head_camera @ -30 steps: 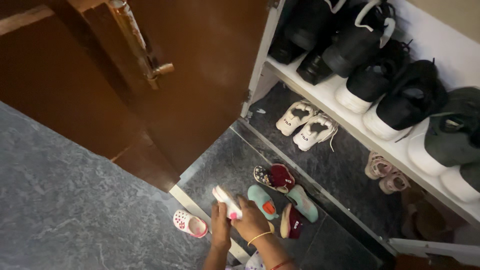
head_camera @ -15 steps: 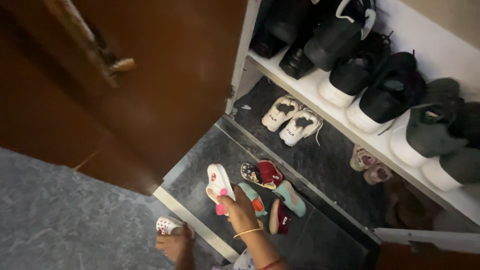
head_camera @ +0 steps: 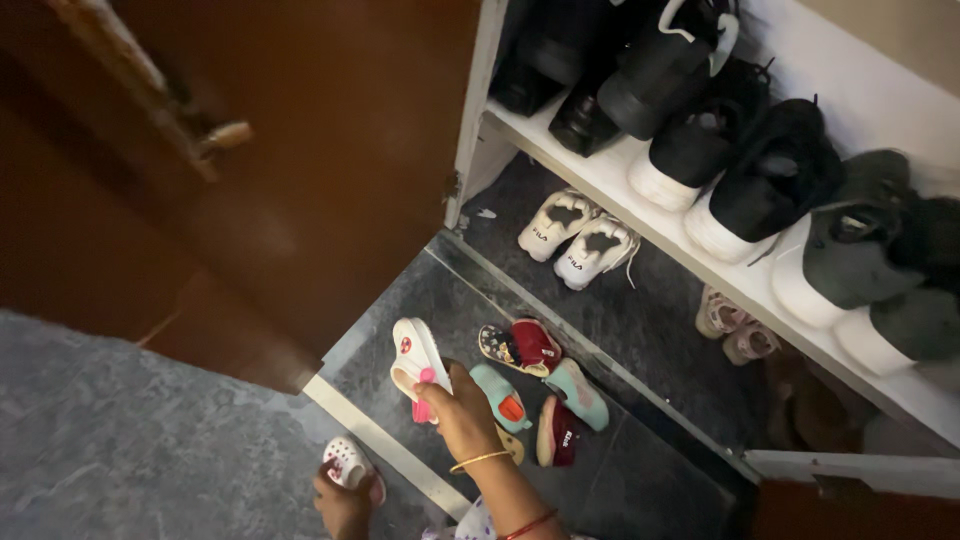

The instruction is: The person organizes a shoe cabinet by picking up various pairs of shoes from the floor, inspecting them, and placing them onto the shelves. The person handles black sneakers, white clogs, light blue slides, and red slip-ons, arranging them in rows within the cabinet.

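My right hand (head_camera: 462,410) is shut on a small white clog with a pink strap (head_camera: 412,352), holding it sole-down just over the dark floor inside the open shoe cabinet. At the bottom edge my left hand (head_camera: 340,508) grips the matching white clog (head_camera: 348,460) on the grey floor outside the cabinet's pale threshold strip (head_camera: 390,450). Thin bangles circle my right wrist. Several small shoes lie right beside my right hand: a teal pair (head_camera: 500,396) and a maroon pair (head_camera: 536,346).
The brown wooden cabinet door (head_camera: 300,150) stands open on the left. A pair of white sneakers (head_camera: 575,235) and small pink sandals (head_camera: 730,325) sit on the lower level. Black and grey sneakers (head_camera: 700,140) crowd the white shelf (head_camera: 600,175) above.
My right hand has carried the white clog down and left toward the cabinet floor. My left hand has dropped to the second clog outside and closed on it.
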